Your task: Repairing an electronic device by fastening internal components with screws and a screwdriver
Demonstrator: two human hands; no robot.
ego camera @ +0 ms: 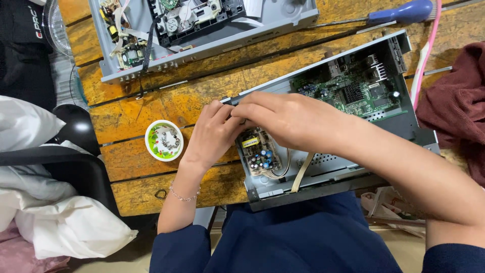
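An opened grey electronics chassis (323,172) lies tilted on the wooden table, with a green circuit board (353,93) at its far end and a small power board (258,150) with capacitors near me. My left hand (212,134) and my right hand (283,121) meet at the chassis's left edge, fingers pinched together over a dark part there. What they pinch is hidden by the fingers. A flat ribbon cable (302,172) runs beside the power board.
A second opened grey device (202,35) lies at the table's far side. A small round white dish (163,140) with small parts sits left of my hands. A blue-handled screwdriver (399,12), a pink cable (423,60), maroon cloth (462,101), black chair (76,151).
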